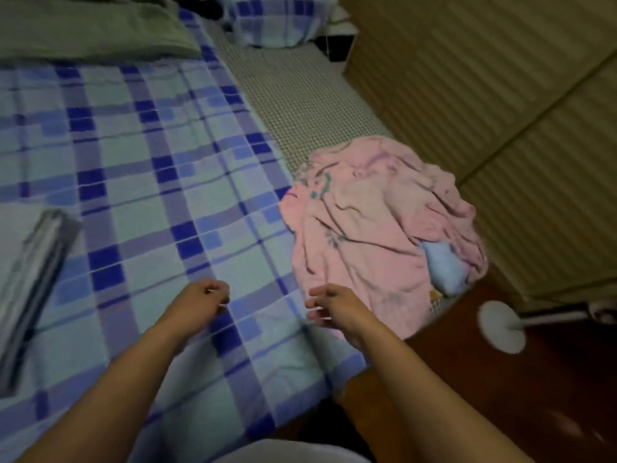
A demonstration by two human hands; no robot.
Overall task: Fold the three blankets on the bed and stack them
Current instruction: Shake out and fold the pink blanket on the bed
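Both forearms reach out from right under us, and beyond them we see the blue plaid sheet [140,168] spread flat across the bed, easily the biggest thing in view. Next in size, a pink blanket [377,228] lies crumpled in a heap at the bed's right edge, partly over the checked mattress cover [293,95], with a small pale blue piece [442,265] poking out of its folds. Up at the far left corner we have a green blanket [83,31] lying fairly flat, and beyond it a plaid pillow [270,21]. On the left, a grey folded blanket [33,279] sits on the sheet. Down to the hands now: our left hand [200,299] hovers over the sheet, fingers loosely curled, gripping nothing that we can make out. Our right hand [330,305] hangs just beside the pink blanket's near edge, fingers loosely bent too, apparently holding nothing, though blur makes it hard to be sure. A white round stand base [500,325] rests on the dark floor
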